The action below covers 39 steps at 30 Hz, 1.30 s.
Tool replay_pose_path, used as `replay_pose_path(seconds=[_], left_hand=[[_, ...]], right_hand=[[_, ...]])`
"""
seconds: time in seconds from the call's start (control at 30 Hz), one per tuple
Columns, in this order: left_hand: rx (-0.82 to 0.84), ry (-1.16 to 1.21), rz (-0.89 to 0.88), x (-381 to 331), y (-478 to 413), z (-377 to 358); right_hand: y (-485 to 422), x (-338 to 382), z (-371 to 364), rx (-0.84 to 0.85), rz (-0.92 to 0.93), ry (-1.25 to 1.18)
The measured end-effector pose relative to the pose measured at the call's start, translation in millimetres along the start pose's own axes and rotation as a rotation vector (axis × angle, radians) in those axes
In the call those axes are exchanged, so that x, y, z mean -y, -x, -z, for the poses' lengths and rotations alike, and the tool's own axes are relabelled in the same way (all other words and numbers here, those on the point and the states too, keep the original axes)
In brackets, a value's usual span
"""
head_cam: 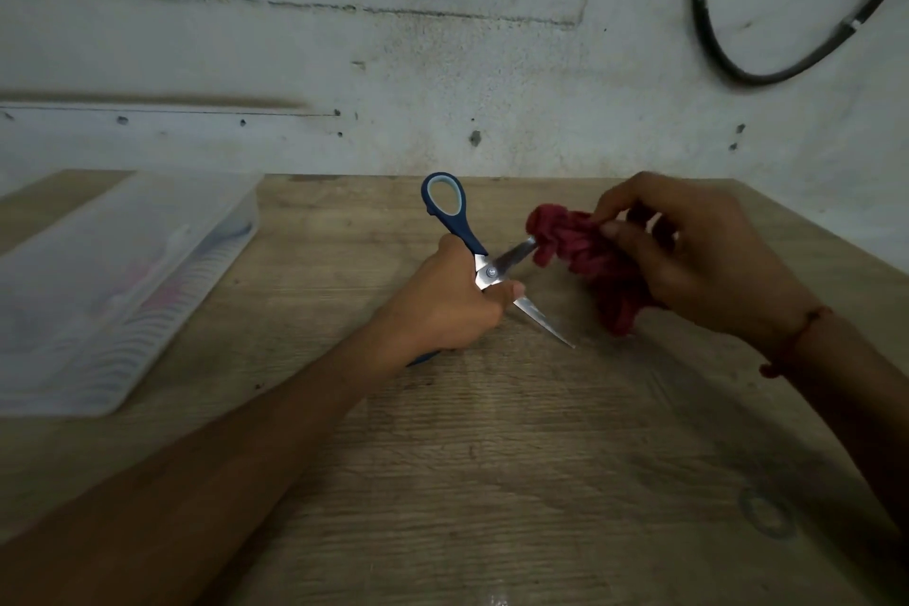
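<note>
The left hand (452, 305) has its grip clamped round the lower handle of the blue scissors (488, 270). The blades stand wide apart: one points toward 2 o'clock with its tip in the bundle of red yarn (575, 246), and the other points toward 5 o'clock, low over the table (492, 458). The right hand (698, 256), at 3 o'clock from the scissors, has its grip pinched on the yarn, thumb and fingers closed over the top.

The step looks like snipping through the yarn's loops. To do it well, the right hand should pull the loops taut and hold its fingertips clear of the blade path. The left hand should slide the upper blade deeper before closing, so the cut falls near the pivot, where the blades bite best. The clear plastic box (123, 285) at 9 o'clock lies well apart.
</note>
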<state>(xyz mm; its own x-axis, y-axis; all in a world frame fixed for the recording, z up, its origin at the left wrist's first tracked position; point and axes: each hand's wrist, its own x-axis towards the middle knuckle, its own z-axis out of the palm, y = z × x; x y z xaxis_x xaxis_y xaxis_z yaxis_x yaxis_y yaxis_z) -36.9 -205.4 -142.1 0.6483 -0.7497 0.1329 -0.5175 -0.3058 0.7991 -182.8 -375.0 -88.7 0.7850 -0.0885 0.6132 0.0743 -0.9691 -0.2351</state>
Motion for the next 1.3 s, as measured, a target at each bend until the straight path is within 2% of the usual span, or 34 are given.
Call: replay_pose_path(seconds=[0.1,0.17,0.2,0.33,0.4,0.53,0.73,1.0,1.1,1.3], left_hand=[[0.028,-0.002,-0.049,2,-1,0],[0.009,0.000,-0.015,1,-1,0],[0.003,0.005,0.001,1,-1,0],[-0.008,-0.012,-0.023,2,-2,-2],[-0.009,0.000,-0.005,3,-3,-2],[-0.005,0.009,-0.001,5,-5,-3],[-0.011,0.022,-0.033,5,-6,-4],[-0.003,0.040,-0.013,10,-10,-5],[0.001,0.036,-0.017,7,-8,-4],[0.020,0.044,-0.048,0,1,0]], right_hand=[[3,4,-17,0.229,0.116,-0.036],[4,1,-18,0.361,0.171,0.029],[4,-2,-14,0.357,0.172,0.102],[2,-11,-4,0.172,0.095,0.531],[4,-7,-14,0.172,0.131,0.582],[4,12,-34,0.146,0.228,0.377],[-3,20,-55,-0.066,0.242,0.157],[-5,20,-78,-0.294,-0.016,-0.075],[-2,22,-81,-0.245,-0.040,-0.017],[11,17,-73,-0.078,0.090,0.052]])
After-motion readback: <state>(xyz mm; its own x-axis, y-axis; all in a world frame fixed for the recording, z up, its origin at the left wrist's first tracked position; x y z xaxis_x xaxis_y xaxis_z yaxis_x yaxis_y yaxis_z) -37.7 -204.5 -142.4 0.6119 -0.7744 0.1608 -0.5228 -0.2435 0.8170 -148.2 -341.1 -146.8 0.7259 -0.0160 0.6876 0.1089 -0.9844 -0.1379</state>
